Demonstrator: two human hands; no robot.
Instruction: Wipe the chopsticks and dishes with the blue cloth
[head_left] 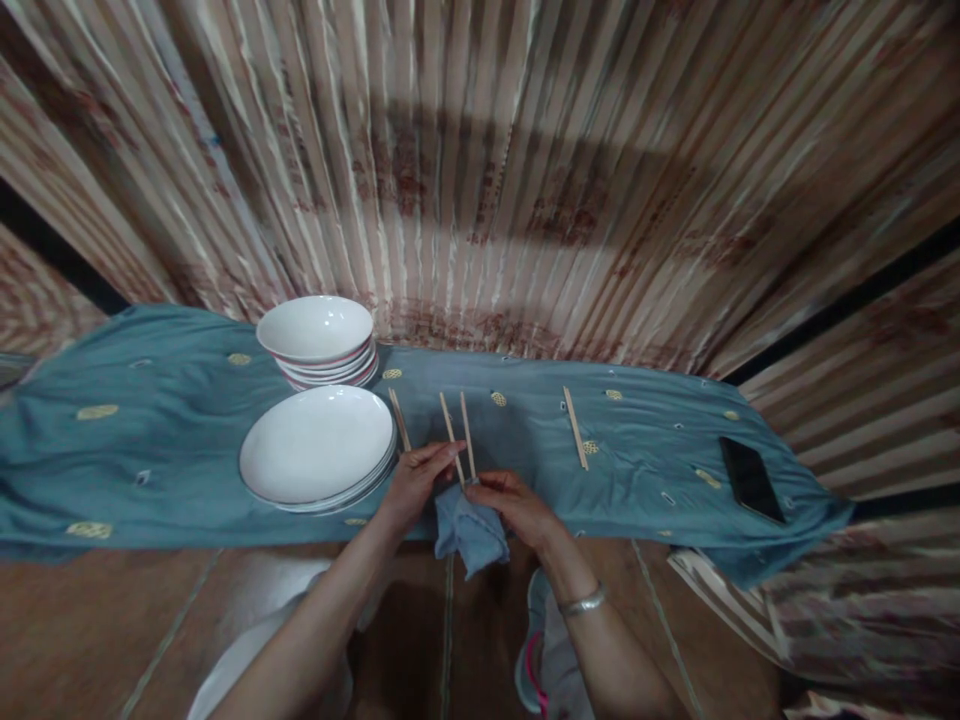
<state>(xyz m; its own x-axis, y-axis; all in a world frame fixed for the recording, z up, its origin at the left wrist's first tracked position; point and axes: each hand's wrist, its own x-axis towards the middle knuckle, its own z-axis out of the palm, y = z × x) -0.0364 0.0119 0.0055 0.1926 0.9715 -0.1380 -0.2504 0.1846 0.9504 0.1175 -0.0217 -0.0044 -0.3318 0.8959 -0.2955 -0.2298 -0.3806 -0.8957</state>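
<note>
My left hand (pixel 425 478) is closed, its fingertips pinching a pale wooden chopstick (pixel 448 418). A second chopstick (pixel 467 430) stands beside it at a slight angle. The lower ends of both meet a crumpled blue cloth (pixel 470 530), which my right hand (pixel 517 503) grips near the table's front edge. Just beyond my left hand lies a pair of chopsticks (pixel 400 418), partly hidden by the fingers. Another pair of chopsticks (pixel 576 428) rests on the tablecloth to the right of my hands.
Left of my hands are a stack of white plates (pixel 319 445) and, behind it, a stack of white bowls (pixel 315 330). A black phone (pixel 751 478) lies at the right end of the teal tablecloth (pixel 645 480). A pleated curtain (pixel 480 180) hangs behind the table.
</note>
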